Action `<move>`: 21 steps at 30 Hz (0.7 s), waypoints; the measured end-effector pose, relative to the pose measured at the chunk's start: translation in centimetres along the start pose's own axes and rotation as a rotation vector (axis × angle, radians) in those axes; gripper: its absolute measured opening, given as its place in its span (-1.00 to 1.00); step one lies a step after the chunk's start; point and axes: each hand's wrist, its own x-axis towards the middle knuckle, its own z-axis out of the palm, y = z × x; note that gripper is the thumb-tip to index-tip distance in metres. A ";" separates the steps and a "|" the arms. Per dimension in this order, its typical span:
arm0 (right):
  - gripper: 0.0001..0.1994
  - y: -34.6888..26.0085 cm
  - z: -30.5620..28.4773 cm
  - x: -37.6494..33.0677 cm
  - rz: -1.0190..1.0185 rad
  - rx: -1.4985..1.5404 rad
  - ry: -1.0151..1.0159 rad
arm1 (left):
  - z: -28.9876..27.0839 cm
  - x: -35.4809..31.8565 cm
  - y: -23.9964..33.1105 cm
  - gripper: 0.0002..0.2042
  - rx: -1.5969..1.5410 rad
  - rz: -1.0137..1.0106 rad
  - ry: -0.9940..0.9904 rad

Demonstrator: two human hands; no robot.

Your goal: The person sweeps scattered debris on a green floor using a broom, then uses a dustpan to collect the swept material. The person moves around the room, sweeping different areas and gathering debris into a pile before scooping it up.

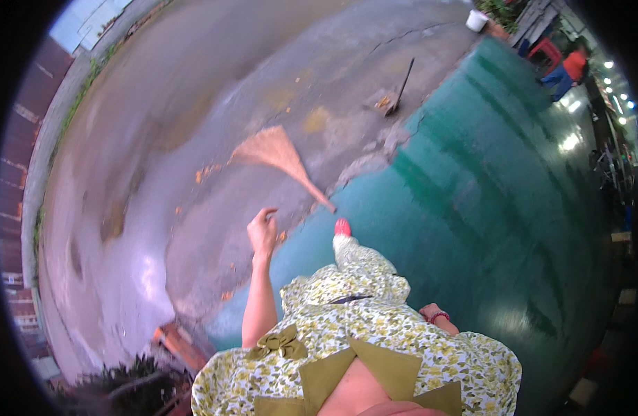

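My left hand (263, 233) is out in front of me, its fingers loosely bent and apart, holding nothing. Nearest to it is a straw broom (281, 156), which lies on the ground with its fan-shaped head on the grey concrete. The broom's handle end points toward my red shoe (342, 227), beside the edge of the green floor. My right hand (430, 311), with a red bead bracelet at the wrist, hangs by my side; its fingers are too hidden to make out. Farther ahead, a dustpan (391, 109) with an upright dark handle rests beside some dry leaves.
Green painted floor (471, 208) spreads to the right, meeting wet grey concrete (215, 243) along a broken edge. Scattered leaves (206, 172) lie near the broom. A white bucket (476, 21) stands far ahead. At the far right is a person in orange (574, 66) near a red chair (545, 51).
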 end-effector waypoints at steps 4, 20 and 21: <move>-0.77 -18.3 -5.7 6.1 -0.495 0.066 0.187 | 3.1 9.0 -2.2 -0.62 0.158 -0.012 -0.015; 0.09 -74.7 14.6 3.1 -0.960 -0.196 -0.220 | 9.3 45.4 -26.3 -0.22 0.571 -0.012 -0.427; 0.10 -76.6 17.0 3.4 -0.887 -0.146 -0.192 | 9.6 48.4 -26.7 -0.16 0.633 -0.084 -0.516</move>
